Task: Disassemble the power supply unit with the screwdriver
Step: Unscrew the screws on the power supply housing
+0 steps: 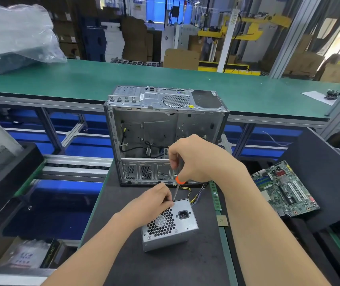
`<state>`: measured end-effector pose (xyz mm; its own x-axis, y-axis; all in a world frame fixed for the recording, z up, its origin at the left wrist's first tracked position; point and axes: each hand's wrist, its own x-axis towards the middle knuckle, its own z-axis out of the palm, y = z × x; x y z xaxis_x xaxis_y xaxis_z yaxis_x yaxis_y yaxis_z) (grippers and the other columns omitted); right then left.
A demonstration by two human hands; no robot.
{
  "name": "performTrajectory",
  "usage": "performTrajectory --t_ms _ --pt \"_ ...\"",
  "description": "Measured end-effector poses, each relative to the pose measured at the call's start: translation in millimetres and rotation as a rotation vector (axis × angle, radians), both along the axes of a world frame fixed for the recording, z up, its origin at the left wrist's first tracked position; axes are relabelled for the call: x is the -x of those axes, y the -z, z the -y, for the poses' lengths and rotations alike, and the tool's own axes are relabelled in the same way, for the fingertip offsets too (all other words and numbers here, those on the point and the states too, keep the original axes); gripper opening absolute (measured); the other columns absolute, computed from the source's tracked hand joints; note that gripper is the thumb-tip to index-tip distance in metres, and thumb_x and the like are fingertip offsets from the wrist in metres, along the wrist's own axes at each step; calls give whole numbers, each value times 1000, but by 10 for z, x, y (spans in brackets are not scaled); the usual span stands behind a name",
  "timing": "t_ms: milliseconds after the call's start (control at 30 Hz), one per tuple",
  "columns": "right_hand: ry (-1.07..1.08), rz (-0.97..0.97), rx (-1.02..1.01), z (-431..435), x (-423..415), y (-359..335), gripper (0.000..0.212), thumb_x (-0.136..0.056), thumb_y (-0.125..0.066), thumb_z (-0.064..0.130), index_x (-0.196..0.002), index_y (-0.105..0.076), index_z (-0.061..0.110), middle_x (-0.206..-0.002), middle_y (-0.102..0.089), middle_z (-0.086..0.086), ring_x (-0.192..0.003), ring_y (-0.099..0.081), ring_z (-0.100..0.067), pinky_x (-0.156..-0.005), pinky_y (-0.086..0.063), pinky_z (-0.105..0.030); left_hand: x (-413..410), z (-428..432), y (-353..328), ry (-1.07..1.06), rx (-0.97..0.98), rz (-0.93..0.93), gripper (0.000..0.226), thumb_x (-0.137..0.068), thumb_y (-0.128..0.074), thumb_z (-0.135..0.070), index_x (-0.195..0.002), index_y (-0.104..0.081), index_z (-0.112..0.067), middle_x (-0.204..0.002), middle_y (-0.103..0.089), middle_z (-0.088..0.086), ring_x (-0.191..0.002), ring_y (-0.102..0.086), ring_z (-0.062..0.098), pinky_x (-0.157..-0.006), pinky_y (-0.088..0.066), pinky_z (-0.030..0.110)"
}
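A grey metal power supply unit (182, 226) with a honeycomb fan grille and a mains socket stands on the dark work mat, its coloured cables trailing behind it. My left hand (151, 205) rests on its top left corner, fingers curled at the edge near the screwdriver tip. My right hand (198, 159) grips the orange-handled screwdriver (177, 187) above the unit. The shaft slants down to the unit's top edge beside my left fingertips.
An open, emptied computer case (162, 129) stands right behind the unit. A green motherboard (284, 188) lies on a black tray to the right. A memory stick (215, 195) and a CPU chip (222, 220) lie at the mat's right edge. A green conveyor (82, 79) runs across the back.
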<state>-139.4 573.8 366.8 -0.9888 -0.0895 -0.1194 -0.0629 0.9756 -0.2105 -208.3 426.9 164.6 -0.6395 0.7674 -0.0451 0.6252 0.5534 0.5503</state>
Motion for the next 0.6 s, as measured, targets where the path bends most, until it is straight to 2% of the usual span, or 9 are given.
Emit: performTrajectory --t_ms 100,167,233,333,433,500,600 --pt "8 -26 3 -29 -2 8 21 -73 -80 9 -87 -69 21 -86 -67 10 -79 -66 -14 -66 -59 -32 12 22 23 -4 -72 24 15 -105 -57 -42 -92 -51 -38 -101 -50 -18 -89 -54 1 -78 -45 20" --pt "20 -53 -1 -57 -4 9 22 -73 -80 10 -86 -68 23 -82 -62 13 -76 -63 -12 -60 -54 -29 34 63 36 -74 -197 79 14 -104 -60 -37 -91 -56 -38 -97 -59 -16 -86 -58 -2 -76 -49 17" --pt "26 -75 5 -72 8 11 22 -74 -79 11 -86 -67 24 -82 -60 13 -75 -61 -11 -60 -53 -30 78 135 52 -176 -329 188 10 -104 -62 -29 -94 -62 -32 -92 -71 -11 -86 -69 0 -81 -58 22" --pt "23 -117 35 -32 62 41 20 -75 -77 10 -86 -66 24 -81 -58 13 -78 -61 -13 -64 -56 -35 179 309 109 -306 -419 278 8 -104 -64 -23 -96 -62 -22 -90 -78 -9 -85 -77 6 -79 -60 22" --pt "21 -139 83 105 161 112 20 -75 -73 9 -85 -65 24 -81 -60 12 -82 -65 -19 -68 -59 -38 256 590 242 -463 -442 259 11 -102 -67 -16 -94 -60 -17 -86 -79 -5 -79 -77 8 -73 -56 17" --pt "-3 -124 105 235 231 187 19 -75 -74 9 -84 -64 23 -82 -62 10 -81 -65 -19 -70 -60 -41 257 814 374 -557 -391 217 14 -98 -72 -15 -90 -62 -20 -83 -77 -3 -77 -74 7 -74 -55 19" --pt "-50 -90 131 431 316 325 21 -76 -74 8 -83 -62 22 -84 -63 7 -81 -66 -20 -70 -60 -42 163 1108 589 -616 -293 176 22 -91 -79 -8 -85 -64 -23 -84 -73 -8 -75 -67 3 -68 -49 10"
